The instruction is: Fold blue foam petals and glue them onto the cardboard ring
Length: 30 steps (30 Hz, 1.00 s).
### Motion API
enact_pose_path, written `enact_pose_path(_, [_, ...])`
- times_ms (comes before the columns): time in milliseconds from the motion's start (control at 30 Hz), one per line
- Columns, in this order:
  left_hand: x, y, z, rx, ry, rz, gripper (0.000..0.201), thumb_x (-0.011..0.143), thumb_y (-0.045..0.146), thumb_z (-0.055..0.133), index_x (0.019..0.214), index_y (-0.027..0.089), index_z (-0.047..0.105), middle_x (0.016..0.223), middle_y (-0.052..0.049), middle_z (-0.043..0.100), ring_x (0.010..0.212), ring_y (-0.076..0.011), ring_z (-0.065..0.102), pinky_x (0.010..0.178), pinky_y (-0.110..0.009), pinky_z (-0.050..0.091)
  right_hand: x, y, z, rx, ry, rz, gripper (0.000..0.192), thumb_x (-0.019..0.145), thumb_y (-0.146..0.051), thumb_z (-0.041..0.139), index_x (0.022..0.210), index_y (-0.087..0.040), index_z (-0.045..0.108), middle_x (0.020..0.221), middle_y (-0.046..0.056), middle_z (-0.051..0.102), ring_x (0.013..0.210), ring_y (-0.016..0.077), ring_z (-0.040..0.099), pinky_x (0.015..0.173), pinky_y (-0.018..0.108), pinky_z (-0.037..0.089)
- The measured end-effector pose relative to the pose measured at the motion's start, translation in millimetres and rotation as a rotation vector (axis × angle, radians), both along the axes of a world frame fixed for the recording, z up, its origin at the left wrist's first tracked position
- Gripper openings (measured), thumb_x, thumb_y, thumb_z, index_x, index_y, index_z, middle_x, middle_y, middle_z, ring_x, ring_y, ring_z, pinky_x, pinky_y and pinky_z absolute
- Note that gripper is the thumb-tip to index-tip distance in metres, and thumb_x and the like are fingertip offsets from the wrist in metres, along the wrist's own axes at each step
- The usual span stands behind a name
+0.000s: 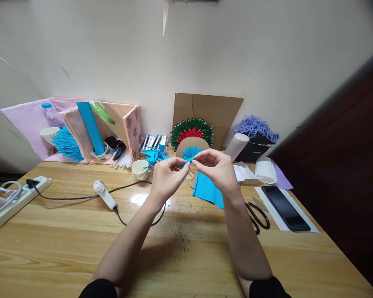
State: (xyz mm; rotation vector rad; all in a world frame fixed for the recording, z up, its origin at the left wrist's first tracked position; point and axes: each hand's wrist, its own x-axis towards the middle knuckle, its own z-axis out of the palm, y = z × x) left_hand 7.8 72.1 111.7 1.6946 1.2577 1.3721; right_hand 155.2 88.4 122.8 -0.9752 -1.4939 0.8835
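Pinching a small blue paper piece (pixel 188 162) between the fingertips of the left hand (pixel 165 177) and right hand (pixel 216 167), raised above the wooden table (pixel 81 244), a blue sheet (pixel 207 190) lying just beneath. Sitting farther back, a paper cup (pixel 141 169), contents unclear, beside a glue gun (pixel 104 193). Standing against the wall, markers (pixel 153 142) bunched together and a black box (pixel 255 150) holding purple yarn (pixel 256 127).
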Motion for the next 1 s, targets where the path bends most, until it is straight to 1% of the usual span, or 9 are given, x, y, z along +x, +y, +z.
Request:
enact_pose_path(100, [0, -1, 0.7, 0.050, 0.063, 0.013, 0.021, 0.077, 0.034, 0.058, 0.078, 0.017, 0.069, 0.078, -0.006, 0.070, 0.068, -0.0159, 0.062, 0.063, -0.026, 0.048, 1, 0, 0.3, 0.003, -0.014, -0.020, 0.017, 0.064, -0.026, 0.071, 0.074, -0.018, 0.060, 0.070, 0.002, 0.066, 0.067, 0.0155, 0.064, 0.063, 0.030, 0.054])
enact_pose_path(267, [-4, 2, -1.1, 0.046, 0.179, 0.012, 0.020, 0.079, 0.031, 0.055, 0.078, 0.018, 0.069, 0.075, -0.004, 0.070, 0.063, -0.0143, 0.060, 0.056, -0.023, 0.043, 1, 3, -3.1, 0.008, 0.028, -0.033, 0.026, 0.062, -0.025, 0.071, 0.067, -0.020, 0.046, 0.067, 0.000, 0.063, 0.064, 0.0137, 0.062, 0.060, 0.028, 0.053])
enact_pose_path(367, [-7, 5, -3.5, 0.031, 0.198, 0.009, 0.021, 0.079, 0.033, 0.055, 0.075, 0.018, 0.069, 0.071, -0.004, 0.068, 0.062, -0.0144, 0.059, 0.053, -0.023, 0.041, 1, 6, -5.8, -0.012, 0.030, -0.015, 0.030, 0.062, -0.026, 0.071, 0.066, -0.021, 0.041, 0.065, -0.001, 0.063, 0.061, 0.0128, 0.061, 0.058, 0.027, 0.053])
enact_pose_path(467, [-10, 7, -4.1, 0.009, 0.187, -0.013, 0.024, 0.079, 0.035, 0.055, 0.071, 0.017, 0.067, 0.065, -0.003, 0.066, 0.059, -0.0137, 0.057, 0.051, -0.022, 0.039, 1, 7, -6.5, -0.025, 0.047, -0.008, 0.032, 0.062, -0.026, 0.071, 0.065, -0.021, 0.039, 0.064, -0.001, 0.062, 0.060, 0.0126, 0.061, 0.058, 0.026, 0.052])
enact_pose_path(600, [-13, 9, -1.9, -0.058, 0.099, -0.149, 0.026, 0.081, 0.035, 0.053, 0.069, 0.016, 0.065, 0.065, -0.004, 0.066, 0.056, -0.0119, 0.056, 0.051, -0.021, 0.040, 3, 8, -5.0, -0.044, 0.072, 0.005, 0.034, 0.060, -0.027, 0.072, 0.065, -0.021, 0.039, 0.064, -0.001, 0.063, 0.060, 0.0127, 0.062, 0.058, 0.026, 0.052])
enact_pose_path(667, [-13, 10, -1.5, -0.073, 0.056, -0.184, 0.025, 0.081, 0.035, 0.052, 0.071, 0.015, 0.064, 0.068, -0.004, 0.067, 0.059, -0.0119, 0.057, 0.053, -0.021, 0.041, 4, 9, -5.0, -0.068, 0.077, 0.014, 0.034, 0.059, -0.027, 0.073, 0.067, -0.021, 0.041, 0.066, 0.000, 0.064, 0.063, 0.0136, 0.063, 0.060, 0.027, 0.053])
enact_pose_path(800, [-11, 12, -4.6, -0.081, 0.034, -0.144, 0.026, 0.081, 0.037, 0.053, 0.072, 0.015, 0.062, 0.068, -0.003, 0.065, 0.060, -0.0125, 0.058, 0.055, -0.022, 0.043, 3, 12, -7.6, -0.122, 0.063, 0.019, 0.037, 0.056, -0.027, 0.076, 0.077, -0.021, 0.046, 0.070, -0.001, 0.064, 0.067, 0.0151, 0.064, 0.060, 0.028, 0.053])
enact_pose_path(900, [-10, 12, -7.5, -0.079, 0.064, -0.118, 0.027, 0.080, 0.039, 0.054, 0.070, 0.015, 0.061, 0.066, -0.003, 0.064, 0.058, -0.0125, 0.056, 0.053, -0.022, 0.041, 0, 13, -9.1, -0.115, 0.068, 0.018, 0.037, 0.056, -0.027, 0.076, 0.075, -0.020, 0.045, 0.066, -0.003, 0.060, 0.064, 0.0137, 0.063, 0.060, 0.027, 0.053])
enact_pose_path(1000, [-8, 12, -8.3, -0.094, 0.064, -0.136, 0.027, 0.080, 0.039, 0.055, 0.072, 0.014, 0.061, 0.068, -0.004, 0.065, 0.059, -0.0129, 0.057, 0.054, -0.023, 0.042, 0, 12, -8.2, -0.121, 0.087, 0.027, 0.039, 0.055, -0.025, 0.076, 0.074, -0.021, 0.042, 0.063, -0.005, 0.058, 0.060, 0.0123, 0.062, 0.059, 0.026, 0.053])
